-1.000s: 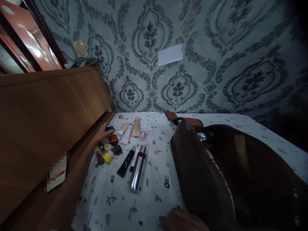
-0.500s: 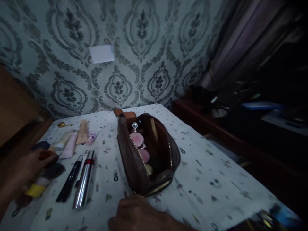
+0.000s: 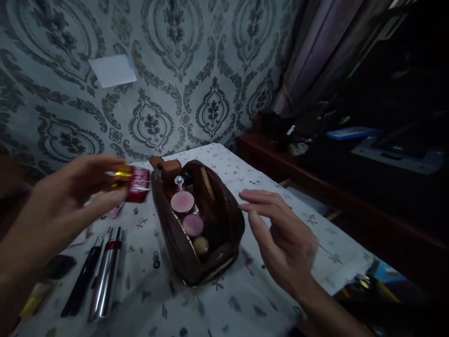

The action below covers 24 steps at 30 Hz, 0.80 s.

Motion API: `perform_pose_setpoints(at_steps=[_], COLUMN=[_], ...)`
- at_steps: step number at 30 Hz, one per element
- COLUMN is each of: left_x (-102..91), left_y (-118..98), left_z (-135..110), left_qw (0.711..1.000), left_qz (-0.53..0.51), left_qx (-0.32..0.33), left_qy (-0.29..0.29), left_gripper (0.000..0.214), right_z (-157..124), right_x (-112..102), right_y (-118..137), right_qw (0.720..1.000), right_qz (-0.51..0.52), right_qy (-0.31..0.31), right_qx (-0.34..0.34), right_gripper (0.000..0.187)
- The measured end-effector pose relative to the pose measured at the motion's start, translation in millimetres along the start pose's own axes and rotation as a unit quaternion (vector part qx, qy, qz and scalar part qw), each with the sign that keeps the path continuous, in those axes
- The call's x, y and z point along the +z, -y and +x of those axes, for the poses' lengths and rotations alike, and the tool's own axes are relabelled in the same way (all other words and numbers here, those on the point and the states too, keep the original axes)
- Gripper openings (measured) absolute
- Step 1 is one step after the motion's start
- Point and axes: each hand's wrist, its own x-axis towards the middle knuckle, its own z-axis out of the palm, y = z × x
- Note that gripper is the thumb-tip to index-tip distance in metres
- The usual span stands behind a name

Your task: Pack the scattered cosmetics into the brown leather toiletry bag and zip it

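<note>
My left hand [image 3: 73,196] pinches a small red bottle with a gold band [image 3: 138,184], held in the air at the left rim of a brown toiletry bag [image 3: 171,243]. The bag stands unzipped on the table. Inside it show two round pink lids [image 3: 182,202], a clear knobbed stopper [image 3: 179,182], a pale round cap [image 3: 201,245] and a light wooden stick [image 3: 207,184]. My right hand [image 3: 284,234] is at the bag's right side, fingers apart and holding nothing. Its fingertips are close to the bag's edge; I cannot tell whether they touch.
Left of the bag lie a silver tube with a red ring [image 3: 107,276], a slim black tube [image 3: 82,281], a dark rounded item [image 3: 59,267] and a yellow-banded item [image 3: 35,299]. A patterned cloth [image 3: 259,299] covers the table. A dark red ledge [image 3: 259,159] runs along the right.
My left hand has lifted the red bottle from the left-side items and brought it right, to the bag. My right hand has risen from the front of the bag to its right side and opened.
</note>
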Motion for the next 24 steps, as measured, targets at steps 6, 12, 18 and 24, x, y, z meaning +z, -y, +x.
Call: perform_pose_setpoints(at_steps=[6,12,18,24], left_x=[64.2,110.8,134.8,142.1], left_y=[-70.9,-70.7,-67.8,-67.7], left_z=[75.8,103.6,102.6,103.2], left_qw=[0.941,0.845,0.841,0.848], left_qz=[0.116,0.312,0.341,0.321], left_qx=[0.144,0.129,0.065,-0.008], left_qy=[0.284,0.416,0.414,0.421], left_gripper=[0.033,0.036,0.035,0.034], right_z=[-20.4,-26.3,-29.0,-32.6], right_x=[13.0,15.3,17.1,18.3], right_y=[-25.3,-25.8,-29.0,-33.4], right_qw=[0.997,0.998,0.997,0.996], right_qz=[-0.023,-0.017,0.000,0.028], right_qy=[0.058,0.045,0.042,0.034], right_qx=[0.051,0.051,0.057,0.072], right_gripper=[0.015,0.020,0.023,0.024])
